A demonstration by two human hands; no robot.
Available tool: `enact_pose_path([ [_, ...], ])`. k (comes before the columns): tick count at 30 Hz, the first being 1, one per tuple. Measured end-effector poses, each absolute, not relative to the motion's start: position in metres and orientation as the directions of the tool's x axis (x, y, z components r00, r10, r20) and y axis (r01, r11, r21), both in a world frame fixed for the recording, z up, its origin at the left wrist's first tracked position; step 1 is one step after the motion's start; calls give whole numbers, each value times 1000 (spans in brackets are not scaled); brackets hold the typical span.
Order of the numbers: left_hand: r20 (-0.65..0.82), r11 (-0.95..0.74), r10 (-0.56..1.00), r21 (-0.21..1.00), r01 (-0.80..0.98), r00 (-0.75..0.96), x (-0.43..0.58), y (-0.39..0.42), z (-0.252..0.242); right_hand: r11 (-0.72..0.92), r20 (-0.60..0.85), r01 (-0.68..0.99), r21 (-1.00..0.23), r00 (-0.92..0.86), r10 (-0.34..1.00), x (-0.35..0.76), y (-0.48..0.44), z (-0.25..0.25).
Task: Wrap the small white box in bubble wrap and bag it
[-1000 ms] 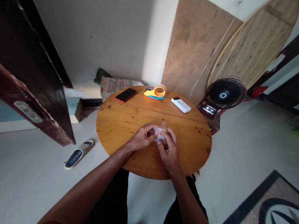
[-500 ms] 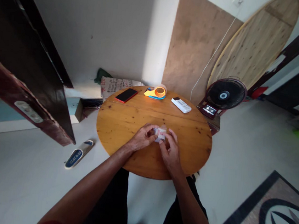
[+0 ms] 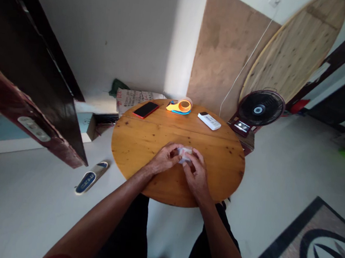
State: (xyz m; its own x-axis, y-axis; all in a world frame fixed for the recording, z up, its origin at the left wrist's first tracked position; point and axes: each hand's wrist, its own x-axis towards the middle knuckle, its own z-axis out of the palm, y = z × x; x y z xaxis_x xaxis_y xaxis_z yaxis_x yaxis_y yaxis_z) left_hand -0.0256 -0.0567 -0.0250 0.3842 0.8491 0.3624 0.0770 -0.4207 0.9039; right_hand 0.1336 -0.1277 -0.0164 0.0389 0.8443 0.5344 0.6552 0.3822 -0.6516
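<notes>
Two hands meet at the table's [image 3: 140, 138] middle: left hand [image 3: 164, 161] and right hand [image 3: 196, 176] pinch a small pale packet [image 3: 185, 153], its print unreadable. Phone [image 3: 145, 109], tape dispenser [image 3: 181, 106] and remote [image 3: 209, 121] lie along the far edge; the sack [image 3: 132, 98] beyond bears illegible red lettering.

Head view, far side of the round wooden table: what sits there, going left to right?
Red-cased black smartphone → orange and blue tape dispenser → white rectangular remote control.
</notes>
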Motion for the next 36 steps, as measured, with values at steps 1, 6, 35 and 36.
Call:
enact_pose_path([
  [1, 362, -421, 849, 904, 77, 384, -26, -56, -26, 376, 531, 645, -665, 55, 845, 134, -128, -16],
  [6, 362, -419, 852, 904, 79, 380, -26, -55, -27, 337, 484, 556, -760, 137, 864, 138, -123, -16],
  [35, 360, -420, 845, 904, 75, 395, -26, -59, -18, 187, 211, 160, -969, 149, 966, 146, -74, -4],
  [36, 370, -431, 841, 899, 76, 396, -26, -60, -18, 202, 225, 148, -968, 153, 962, 146, -74, -5],
])
